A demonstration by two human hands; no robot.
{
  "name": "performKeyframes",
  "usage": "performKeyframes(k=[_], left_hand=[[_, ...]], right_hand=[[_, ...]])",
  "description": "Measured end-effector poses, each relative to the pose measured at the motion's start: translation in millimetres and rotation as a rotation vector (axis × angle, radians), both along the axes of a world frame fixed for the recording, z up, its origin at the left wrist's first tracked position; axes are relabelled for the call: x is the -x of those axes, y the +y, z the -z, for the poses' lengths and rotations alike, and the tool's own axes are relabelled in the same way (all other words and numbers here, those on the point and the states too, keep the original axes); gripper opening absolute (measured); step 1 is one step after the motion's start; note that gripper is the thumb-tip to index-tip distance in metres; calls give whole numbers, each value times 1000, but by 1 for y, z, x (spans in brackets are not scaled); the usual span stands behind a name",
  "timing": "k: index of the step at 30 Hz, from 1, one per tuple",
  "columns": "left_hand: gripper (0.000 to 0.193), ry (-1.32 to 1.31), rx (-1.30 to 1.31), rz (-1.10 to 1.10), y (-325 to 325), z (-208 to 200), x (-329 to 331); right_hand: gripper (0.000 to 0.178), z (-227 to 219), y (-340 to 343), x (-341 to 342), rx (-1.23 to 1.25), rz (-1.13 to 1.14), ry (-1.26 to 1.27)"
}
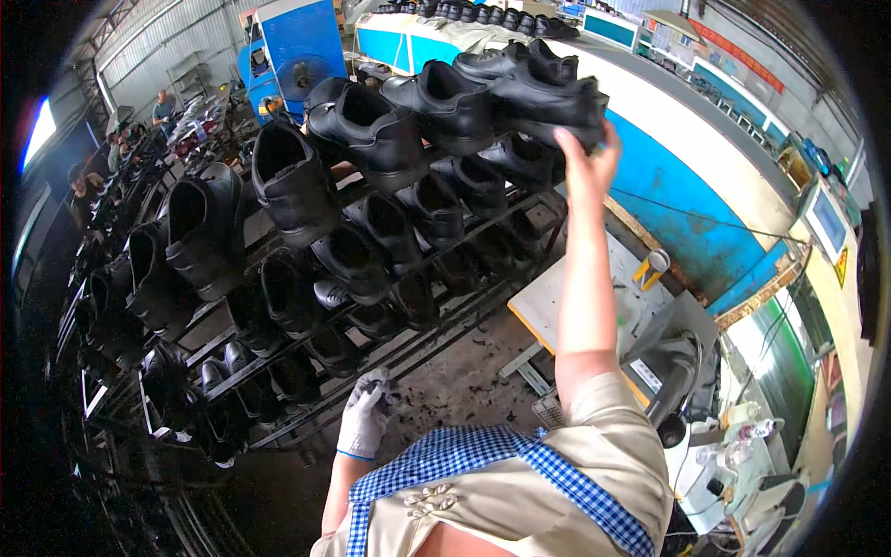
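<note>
My bare right hand (pixel 592 167) is stretched out to the right end of the rack's top tier. Its thumb and fingers grip one end of a black shoe (pixel 546 100), which lies sideways beside other black shoes. Close to that shoe stands another black shoe (pixel 445 104), opening upward. My left hand (pixel 365 422), in a whitish work glove, is low in front of my body with its fingers curled together. Something greyish and dark shows at its fingertips, too small to make out.
A tiered metal rack (pixel 455 237) full of black shoes runs along the front and left. At right stands a work table (pixel 548 302) with a yellow-and-white cup (pixel 652 269). Behind it runs a long blue-and-white machine (pixel 677 200). Dark scraps litter the floor. Several people work far left.
</note>
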State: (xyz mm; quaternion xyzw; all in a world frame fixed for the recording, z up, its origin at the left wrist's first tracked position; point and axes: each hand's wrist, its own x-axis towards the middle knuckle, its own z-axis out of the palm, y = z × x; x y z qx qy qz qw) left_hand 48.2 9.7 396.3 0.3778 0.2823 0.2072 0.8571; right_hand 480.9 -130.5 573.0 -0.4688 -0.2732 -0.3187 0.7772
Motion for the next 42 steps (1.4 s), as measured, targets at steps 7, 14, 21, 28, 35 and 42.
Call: performKeyframes(k=[7,14,21,28,35,42], left_hand=[[22,58,-342,143,0,-9,-15],[41,-180,-1397,5,2,-65,-44],[28,-101,-389,325,9,-39,-10],[33,-121,-720,330,4,-50,16],[26,3,-1292,170,4,-46,25],[23,63,-1533,110,9,-38,24]], right_hand=[[83,37,-98,163,2,10,-16],[71,105,-54,236,785,-480,99],[72,142,-8,270,877,-774,43],[38,108,0,277,1009,-507,-319],[29,94,15,292,1136,-246,-722],[27,91,23,297,1281,-176,-801]])
